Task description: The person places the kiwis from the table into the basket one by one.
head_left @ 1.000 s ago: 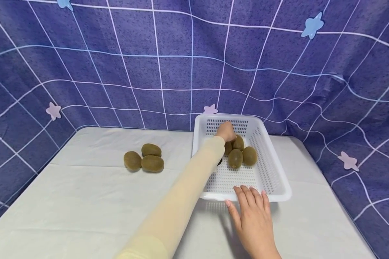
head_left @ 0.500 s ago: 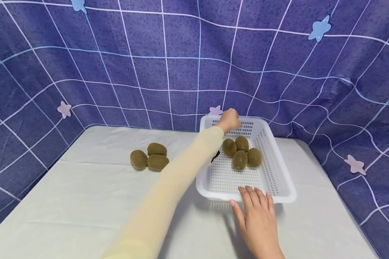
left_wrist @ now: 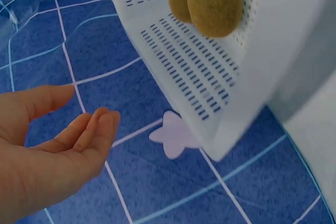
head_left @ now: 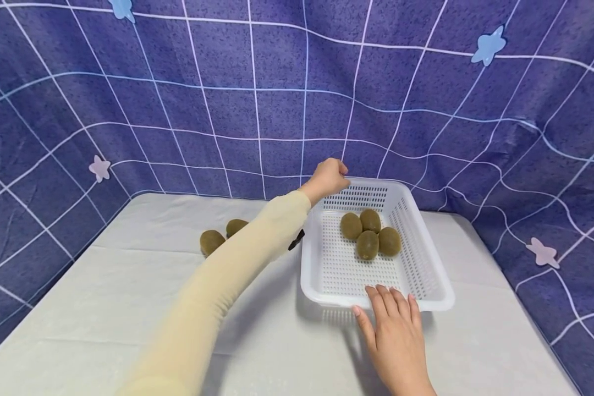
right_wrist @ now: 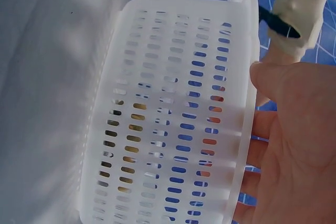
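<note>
A white slotted plastic basket (head_left: 438,269) stands on the table with several brown kiwis (head_left: 351,226) clustered in its far half. Over the basket's far left corner hovers my left hand (head_left: 329,177), its fingers loosely bent. The left wrist view shows nothing between the left thumb and fingers, apart from the basket wall (left_wrist: 184,69). My right hand (head_left: 397,344) holds the near rim. In the right wrist view, the right thumb (right_wrist: 265,77) touches the rim from outside, and finger colour shows through the slots from inside.
Left of the basket, two kiwis (head_left: 212,242) show on the white-covered table (head_left: 79,308), partly behind the sleeved left forearm (head_left: 227,275). A blue gridded cloth (head_left: 203,110) with star shapes hangs behind and at both sides.
My left hand has come up out of the basket and moved left to its far corner, uncovering the kiwis inside. The left forearm now covers part of the table kiwis. The right hand stays.
</note>
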A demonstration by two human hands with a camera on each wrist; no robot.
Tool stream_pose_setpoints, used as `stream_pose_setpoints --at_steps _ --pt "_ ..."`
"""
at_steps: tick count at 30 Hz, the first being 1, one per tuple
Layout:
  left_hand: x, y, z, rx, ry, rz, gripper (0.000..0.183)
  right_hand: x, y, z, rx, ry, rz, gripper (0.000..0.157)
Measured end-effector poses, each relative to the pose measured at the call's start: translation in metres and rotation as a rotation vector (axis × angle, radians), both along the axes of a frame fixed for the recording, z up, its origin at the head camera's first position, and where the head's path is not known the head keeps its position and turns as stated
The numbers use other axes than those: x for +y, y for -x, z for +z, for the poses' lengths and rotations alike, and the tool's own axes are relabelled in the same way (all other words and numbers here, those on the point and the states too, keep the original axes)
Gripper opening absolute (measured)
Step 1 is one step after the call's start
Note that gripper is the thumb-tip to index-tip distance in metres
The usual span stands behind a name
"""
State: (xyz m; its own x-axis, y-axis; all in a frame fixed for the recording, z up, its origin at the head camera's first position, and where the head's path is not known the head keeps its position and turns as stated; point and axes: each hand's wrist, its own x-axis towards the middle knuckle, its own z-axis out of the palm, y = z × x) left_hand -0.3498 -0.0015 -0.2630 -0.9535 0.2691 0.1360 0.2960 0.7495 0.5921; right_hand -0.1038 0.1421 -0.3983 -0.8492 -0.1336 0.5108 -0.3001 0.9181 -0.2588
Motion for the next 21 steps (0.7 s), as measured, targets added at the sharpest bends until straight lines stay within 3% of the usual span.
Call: stream_pose_setpoints --at_steps 6,11,21 --pt "-0.025 -0.004 -0.001 0.015 -0.013 -0.004 0.036 0.0 0.001 -0.001 0.012 -0.009 -0.001 0.047" --pt "-0.046 -0.009 -0.004 -0.016 -0.033 0.026 0.037 0.0 0.001 -0.001 0.017 -0.021 -0.003 0.047" --pt "-0.094 -0.016 -0.018 -0.055 -0.023 0.041 0.036 0.001 0.002 -0.002 0.032 -0.024 0.005 0.047"
